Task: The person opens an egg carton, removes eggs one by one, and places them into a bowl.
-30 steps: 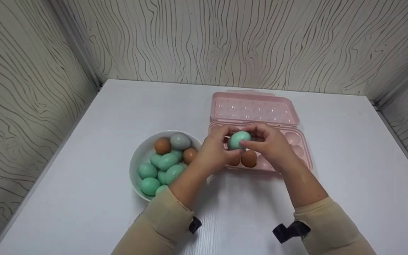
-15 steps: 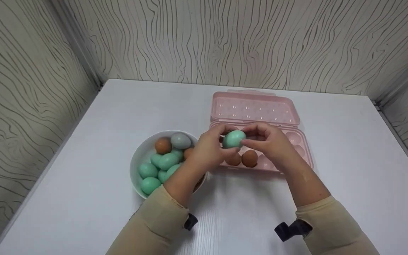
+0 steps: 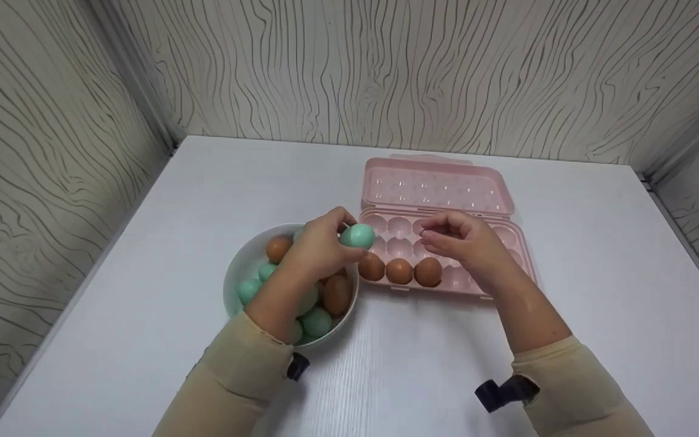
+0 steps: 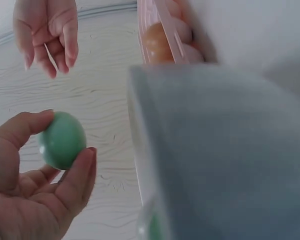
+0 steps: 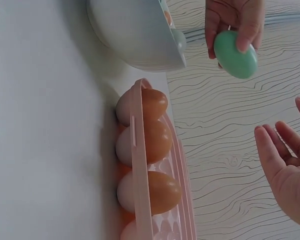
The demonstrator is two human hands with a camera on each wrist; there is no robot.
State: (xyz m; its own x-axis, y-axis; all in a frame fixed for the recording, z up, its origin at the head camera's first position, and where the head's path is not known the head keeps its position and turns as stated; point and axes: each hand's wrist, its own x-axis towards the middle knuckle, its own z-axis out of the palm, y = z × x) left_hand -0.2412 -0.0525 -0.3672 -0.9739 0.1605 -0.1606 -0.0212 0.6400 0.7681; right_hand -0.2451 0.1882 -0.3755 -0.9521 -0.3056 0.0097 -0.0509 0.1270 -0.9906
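Observation:
My left hand (image 3: 323,246) pinches a green egg (image 3: 359,236) between thumb and fingers, above the right side of a white bowl (image 3: 233,267). In the left wrist view the same green egg (image 4: 63,140) sits at the fingertips, apart from the other hand. My right hand (image 3: 462,241) hovers over a pink egg carton (image 3: 528,261) with thumb and fingers parted, holding nothing. Three brown eggs, one of them the middle egg (image 3: 399,271), stand in the carton's front row at the left. The bowl contains several green and brown eggs, partly hidden by my left forearm.
The carton's lid (image 3: 437,185) is swung back and lies behind its tray. A white table (image 3: 380,376) carries everything, with wood-patterned panels (image 3: 380,73) at the back and both sides. The bowl stands close against the carton's left end.
My left hand has moved left with the green egg, away from the right hand, whose fingers touched it earlier. The right hand has stayed nearly in place. The leftmost brown egg now shows.

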